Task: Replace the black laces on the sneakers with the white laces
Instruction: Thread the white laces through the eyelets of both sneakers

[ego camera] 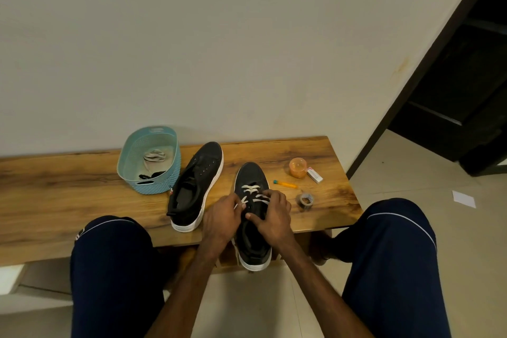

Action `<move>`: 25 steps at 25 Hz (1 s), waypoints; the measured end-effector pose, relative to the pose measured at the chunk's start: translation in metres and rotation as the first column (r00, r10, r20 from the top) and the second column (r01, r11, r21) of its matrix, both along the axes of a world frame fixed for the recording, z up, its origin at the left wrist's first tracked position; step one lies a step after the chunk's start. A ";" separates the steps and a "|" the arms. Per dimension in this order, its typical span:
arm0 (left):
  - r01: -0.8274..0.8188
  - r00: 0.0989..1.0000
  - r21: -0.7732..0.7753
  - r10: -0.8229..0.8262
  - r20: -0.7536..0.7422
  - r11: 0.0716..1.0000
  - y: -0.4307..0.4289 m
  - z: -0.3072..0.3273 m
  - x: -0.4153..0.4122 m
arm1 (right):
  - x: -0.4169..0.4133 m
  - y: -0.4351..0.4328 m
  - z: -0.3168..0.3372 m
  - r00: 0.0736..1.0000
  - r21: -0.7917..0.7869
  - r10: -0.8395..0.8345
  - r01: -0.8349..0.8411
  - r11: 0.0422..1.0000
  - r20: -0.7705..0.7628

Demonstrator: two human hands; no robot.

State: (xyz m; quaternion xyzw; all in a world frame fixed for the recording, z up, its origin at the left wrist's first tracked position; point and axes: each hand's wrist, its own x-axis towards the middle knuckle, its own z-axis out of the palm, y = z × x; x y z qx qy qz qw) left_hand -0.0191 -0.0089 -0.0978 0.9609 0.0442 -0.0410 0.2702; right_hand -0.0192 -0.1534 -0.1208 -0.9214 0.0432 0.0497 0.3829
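Note:
Two black sneakers with white soles stand on a wooden bench (68,195). The right sneaker (251,175) sits at the bench's front edge, heel overhanging, with a white lace (250,187) crossing its lower eyelets. My left hand (222,217) pinches one end of that lace at the shoe's left side. My right hand (273,214) rests over the tongue and grips the lace on the right side. The left sneaker (197,184) lies beside it with no lace in its eyelets. A blue basket (162,186) behind holds a bundled white lace (155,156) and black laces (149,175).
To the right of the shoes on the bench lie an orange pen (285,184), a tape roll (305,200), an orange tape roll (297,167) and a small white box (315,175). My knees in dark shorts flank the bench. A wall runs behind it; a dark doorway opens at right.

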 end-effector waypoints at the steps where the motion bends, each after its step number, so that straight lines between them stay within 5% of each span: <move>1: -0.032 0.999 -0.120 0.032 -0.007 0.992 0.007 0.002 0.003 | -0.001 -0.001 -0.001 0.999 -0.005 -0.028 0.028 1.000 0.022; 2: -0.072 0.997 -0.338 0.076 0.000 0.939 0.016 0.009 0.005 | -0.002 -0.002 -0.002 0.998 -0.004 -0.054 0.054 0.999 0.032; 4: -0.092 0.990 -0.738 0.138 0.002 0.668 0.033 0.030 0.009 | -0.003 -0.003 -0.004 0.996 0.022 -0.087 0.086 0.996 0.009; 7: -0.063 0.997 -0.919 0.063 -0.041 0.389 0.039 0.049 0.008 | -0.004 0.000 -0.005 0.995 0.039 -0.091 0.092 0.995 -0.032; 8: -0.120 0.993 -0.906 0.037 -0.115 0.406 0.037 0.045 0.006 | -0.004 0.000 -0.006 0.995 0.036 -0.089 0.090 0.995 -0.037; 9: -0.186 0.981 -0.829 0.050 -0.188 0.528 0.034 0.038 0.006 | -0.004 0.001 -0.006 0.995 0.034 -0.087 0.088 0.996 -0.039; 11: -0.194 0.961 -0.419 0.087 -0.261 0.887 0.032 0.015 0.007 | -0.004 0.001 -0.006 0.995 0.033 -0.085 0.086 0.996 -0.046; 12: -0.167 0.951 -0.213 0.101 -0.291 0.963 0.031 0.004 0.006 | -0.004 0.001 -0.006 0.995 0.031 -0.082 0.083 0.996 -0.049; 15: -0.181 0.928 -0.110 0.133 -0.349 0.977 0.020 -0.005 0.001 | -0.005 -0.001 -0.008 0.995 0.028 -0.075 0.076 0.997 -0.058; 21: -0.060 0.981 0.078 0.073 -0.178 0.995 0.013 0.000 0.002 | -0.004 0.001 -0.011 0.997 0.007 -0.064 0.064 0.998 -0.043; 25: -0.073 0.978 -0.044 0.063 -0.197 0.996 0.021 -0.007 0.012 | -0.003 0.002 -0.005 0.999 -0.004 -0.035 0.035 0.999 -0.018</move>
